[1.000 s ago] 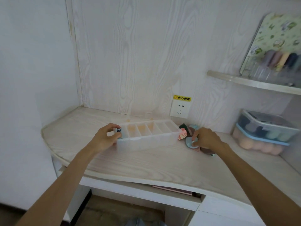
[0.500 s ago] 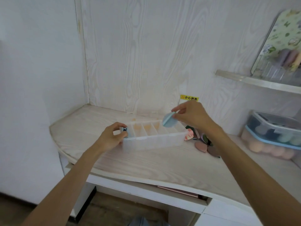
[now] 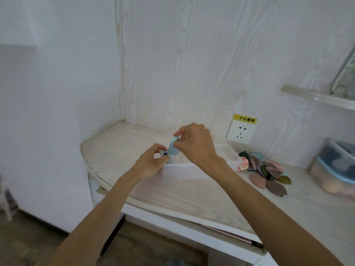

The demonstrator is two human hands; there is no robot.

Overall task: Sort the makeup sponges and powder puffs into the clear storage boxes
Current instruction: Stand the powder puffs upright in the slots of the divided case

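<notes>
Item: light blue powder puff (image 3: 173, 149), centre of the frame, held upright above the left end of the clear divided storage box (image 3: 194, 168); its lower edge dips toward the leftmost compartment, though whether it touches the box cannot be told.

Right hand (image 3: 194, 144): just right of the puff, thumb and forefinger pinching its upper edge, the other fingers curled.

Left hand (image 3: 151, 163): left of centre, fingers curled round the left end wall of the box, a small dark object beside the fingertips, too small to identify.

Storage box: translucent, lying across the pale wood-grain desk (image 3: 172, 196), its middle hidden behind the right forearm.

Loose puffs (image 3: 269, 171): a heap at right of centre, just beside the right end of the box; mauve, pink, dark green and pale blue leaf-shaped pieces.

Stacked lidded containers (image 3: 334, 167): right edge of the frame, blurred, with rounded sponges inside.

Wall socket (image 3: 240, 132): on the back panel above the heap, under a yellow warning label (image 3: 245, 118).

Shelf (image 3: 317, 97): upper right of the frame.
</notes>
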